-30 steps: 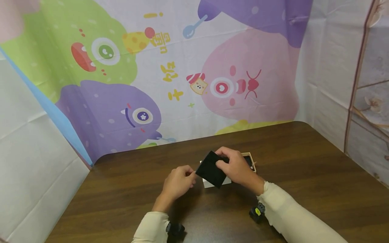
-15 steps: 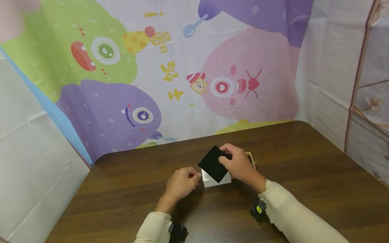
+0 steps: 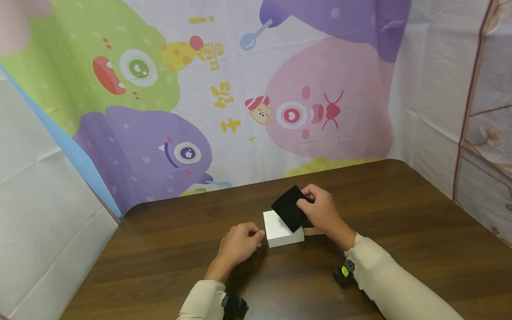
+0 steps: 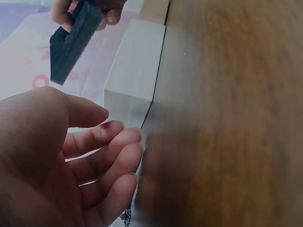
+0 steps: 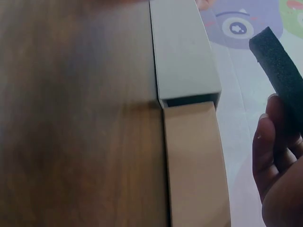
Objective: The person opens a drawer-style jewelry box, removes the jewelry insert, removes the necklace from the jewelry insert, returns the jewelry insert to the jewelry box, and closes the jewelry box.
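Observation:
A square black foam pad (image 3: 290, 210) is pinched at its right side between the thumb and fingers of my right hand (image 3: 323, 210). The pad hangs tilted above a white box sleeve (image 3: 277, 230), overlapping its far right corner in the head view. From the sleeve's right end sticks a brown cardboard drawer (image 5: 195, 161), mostly hidden by my right hand in the head view. Just left of the sleeve, my left hand (image 3: 237, 243) has loosely curled fingers and no object showing between them. A bit of silver chain (image 4: 126, 216) shows below its little finger in the left wrist view.
The box stands on a dark wooden table (image 3: 168, 231). A cartoon-printed cloth (image 3: 240, 98) hangs behind the far edge. Pale sheets flank the table left and right. Black wrist cameras sit at both sleeve cuffs.
My right hand has carried the foam pad away to the right and farther back, uncovering more of the white sleeve. My left hand shifted slightly right, then stayed beside the box.

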Action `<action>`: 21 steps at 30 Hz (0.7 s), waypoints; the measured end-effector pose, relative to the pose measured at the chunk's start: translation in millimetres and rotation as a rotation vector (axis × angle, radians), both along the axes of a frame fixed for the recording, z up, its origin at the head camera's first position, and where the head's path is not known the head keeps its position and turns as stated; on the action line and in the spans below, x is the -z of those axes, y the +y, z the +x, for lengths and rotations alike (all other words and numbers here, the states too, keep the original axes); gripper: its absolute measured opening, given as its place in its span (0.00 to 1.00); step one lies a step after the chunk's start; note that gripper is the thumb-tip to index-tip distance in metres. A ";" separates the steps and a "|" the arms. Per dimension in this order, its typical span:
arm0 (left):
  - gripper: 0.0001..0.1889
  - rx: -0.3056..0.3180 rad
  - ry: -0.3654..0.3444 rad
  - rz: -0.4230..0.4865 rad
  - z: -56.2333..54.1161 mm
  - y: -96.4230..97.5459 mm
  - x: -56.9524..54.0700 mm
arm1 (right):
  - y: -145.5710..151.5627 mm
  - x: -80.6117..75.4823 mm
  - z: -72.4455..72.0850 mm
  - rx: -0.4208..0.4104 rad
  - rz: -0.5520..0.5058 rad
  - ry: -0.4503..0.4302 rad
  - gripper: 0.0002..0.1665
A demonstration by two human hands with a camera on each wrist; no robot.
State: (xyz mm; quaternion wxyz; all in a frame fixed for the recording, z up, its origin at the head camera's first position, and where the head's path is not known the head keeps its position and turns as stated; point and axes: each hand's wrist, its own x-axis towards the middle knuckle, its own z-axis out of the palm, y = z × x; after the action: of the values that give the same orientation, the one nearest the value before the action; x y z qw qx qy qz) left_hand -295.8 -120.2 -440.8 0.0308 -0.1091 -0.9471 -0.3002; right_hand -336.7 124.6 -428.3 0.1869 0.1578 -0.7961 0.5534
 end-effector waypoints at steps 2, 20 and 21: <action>0.11 0.007 0.001 -0.008 0.3 -0.1 0.2 | 1.5 0.3 -0.8 0.018 -0.004 -0.013 0.03; 0.11 0.042 -0.019 0.011 -2.8 -3.0 3.3 | 15.5 -0.8 -10.0 0.178 -0.054 -0.017 0.05; 0.11 0.043 -0.020 0.012 -2.9 -3.0 3.5 | 17.0 -0.3 -10.8 0.187 -0.047 -0.011 0.06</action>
State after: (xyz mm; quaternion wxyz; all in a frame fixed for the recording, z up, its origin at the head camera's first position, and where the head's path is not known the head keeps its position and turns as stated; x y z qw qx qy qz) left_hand -298.7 -123.2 -444.3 0.0155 -0.1265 -0.9430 -0.3075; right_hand -347.5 141.6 -427.9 0.2371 0.0753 -0.7952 0.5529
